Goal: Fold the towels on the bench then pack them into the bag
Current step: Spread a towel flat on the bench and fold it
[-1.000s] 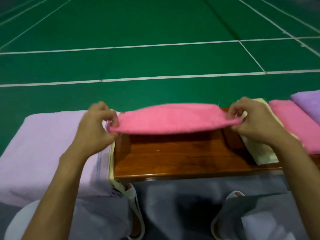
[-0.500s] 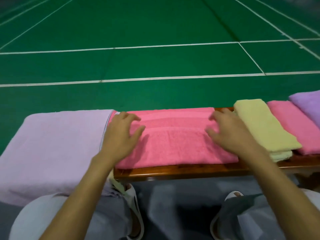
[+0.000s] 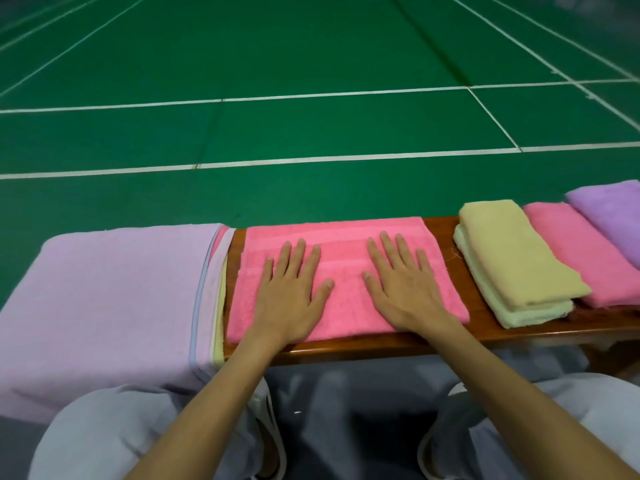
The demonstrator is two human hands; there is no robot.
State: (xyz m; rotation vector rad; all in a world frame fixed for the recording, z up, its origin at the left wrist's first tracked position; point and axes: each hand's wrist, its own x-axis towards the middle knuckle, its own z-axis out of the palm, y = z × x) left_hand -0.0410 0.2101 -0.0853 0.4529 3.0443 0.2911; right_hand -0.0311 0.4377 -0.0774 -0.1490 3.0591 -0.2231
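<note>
Pink towel, folded flat, lies mid-desk, its near edge just short of desk lip. Left hand and right hand rest palm-down on it, fingers straight and spread, gripping nothing. Left: lilac towel drapes over desk end, hiding it; pink, blue and yellow edges beneath, items indistinct. Right: folded yellow towel, second pink towel, purple towel cut by frame edge.

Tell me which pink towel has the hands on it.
The middle pink towel: the left hand and right hand lie flat on it. The other pink towel, right of the yellow towel, is untouched.
</note>
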